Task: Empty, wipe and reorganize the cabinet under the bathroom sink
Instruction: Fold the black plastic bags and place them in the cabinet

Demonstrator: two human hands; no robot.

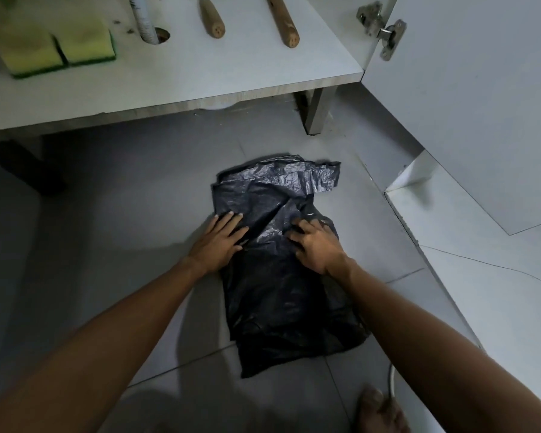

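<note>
now a black plastic bag [281,276] is pressed flat on the floor [107,245].
the left hand [221,243] is laid open on it; the right hand [317,245], fingers bent, is also spread on it.

A bare foot [380,412] rests on the grey floor tiles [107,245] beside a white cord [391,381].

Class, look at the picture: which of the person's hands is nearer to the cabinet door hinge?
Right. The right hand rests on the black bag, below and left of the hinge; the left hand, also on the bag, lies farther left.
</note>
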